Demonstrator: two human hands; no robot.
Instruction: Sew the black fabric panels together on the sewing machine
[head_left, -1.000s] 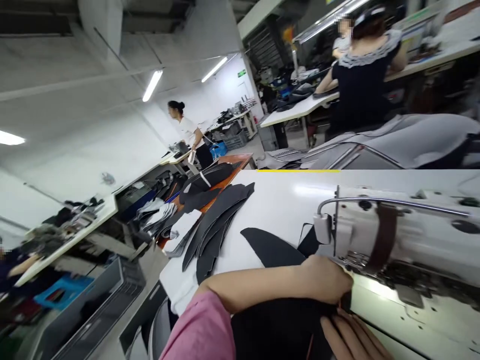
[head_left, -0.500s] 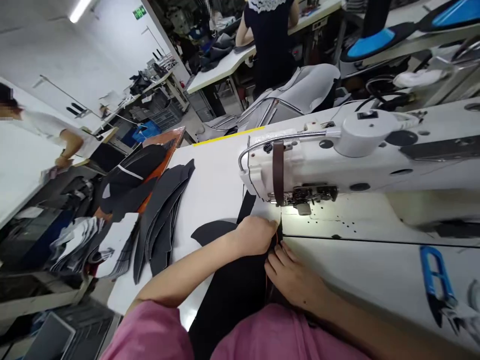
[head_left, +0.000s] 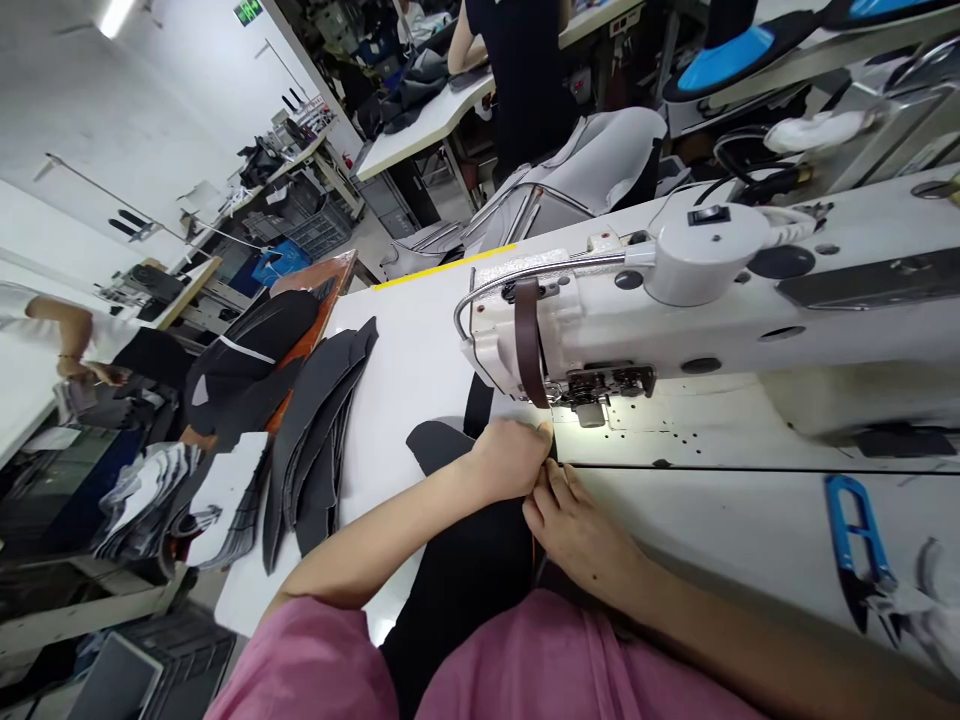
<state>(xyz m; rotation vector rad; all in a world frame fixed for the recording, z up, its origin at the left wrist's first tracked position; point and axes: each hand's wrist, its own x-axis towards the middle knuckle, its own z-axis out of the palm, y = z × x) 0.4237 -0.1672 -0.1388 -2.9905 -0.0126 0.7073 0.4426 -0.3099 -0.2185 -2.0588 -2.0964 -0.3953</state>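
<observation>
A large black fabric piece (head_left: 472, 560) lies from my lap up to the needle area of a white sewing machine (head_left: 600, 300). My left hand (head_left: 511, 458) is closed on the fabric's edge, thumb and fingers pinched just in front of the needle area. Right beside it, my right hand (head_left: 574, 515) has its fingers bent and pressed together on the same edge, where a thin orange line shows. A brown strap (head_left: 529, 340) hangs over the machine head. The needle tip itself is too small to make out.
Stacked dark fabric pieces (head_left: 319, 430) lie left on the white table (head_left: 397, 350). Blue-handled snips (head_left: 859, 530) rest at the right. Grey padded material (head_left: 592, 170) is behind the machine. One person (head_left: 525, 80) sits at the back; another person's arm (head_left: 67, 330) is far left.
The black fabric has shifted slightly toward the machine, its curved left end turned. My hands are closer together. The person at the far left has moved left, and the whole view has shifted a little.
</observation>
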